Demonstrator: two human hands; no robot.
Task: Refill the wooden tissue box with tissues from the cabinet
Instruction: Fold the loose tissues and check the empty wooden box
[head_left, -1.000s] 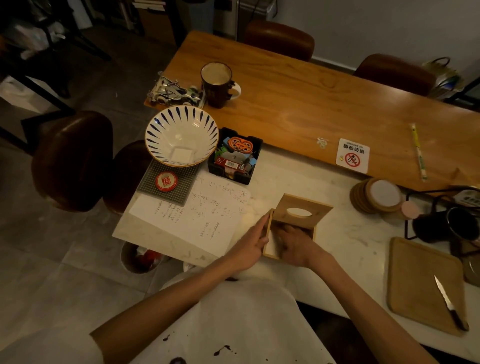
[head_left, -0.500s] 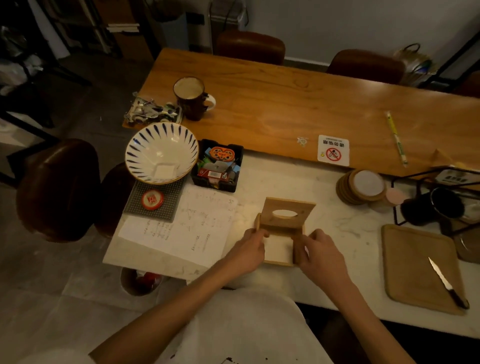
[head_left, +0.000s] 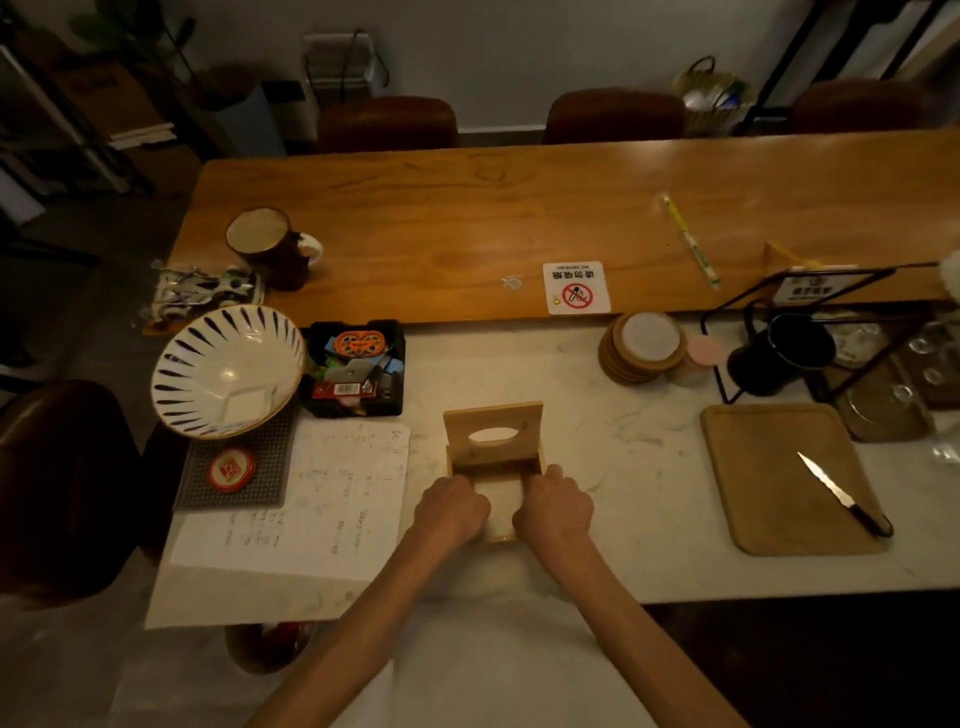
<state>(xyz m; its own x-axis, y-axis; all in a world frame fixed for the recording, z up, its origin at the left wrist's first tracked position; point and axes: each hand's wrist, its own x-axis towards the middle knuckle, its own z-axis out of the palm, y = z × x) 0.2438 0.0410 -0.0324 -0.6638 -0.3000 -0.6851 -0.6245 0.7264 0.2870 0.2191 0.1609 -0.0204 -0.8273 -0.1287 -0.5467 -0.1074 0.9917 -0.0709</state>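
A small wooden tissue box (head_left: 493, 462) stands on the white marble counter (head_left: 597, 467), straight in front of me. Its lid, with an oval slot, is tipped up at the far side, and the inside looks bare. My left hand (head_left: 453, 512) grips the box's left wall. My right hand (head_left: 553, 509) grips the right wall. Both hands have their fingers curled over the near part of the box and hide its front edge. No tissues and no cabinet are in view.
Left of the box lie a handwritten sheet (head_left: 311, 499), a striped bowl (head_left: 227, 370) and a black tray of small items (head_left: 356, 369). To the right are a coaster stack (head_left: 644, 345) and a cutting board (head_left: 784, 478) with a knife (head_left: 841, 493). A long wooden table (head_left: 467, 223) lies beyond.
My right hand came out of the box's interior and took hold of its right wall. The box now sits square to me, and my view has shifted back and up.
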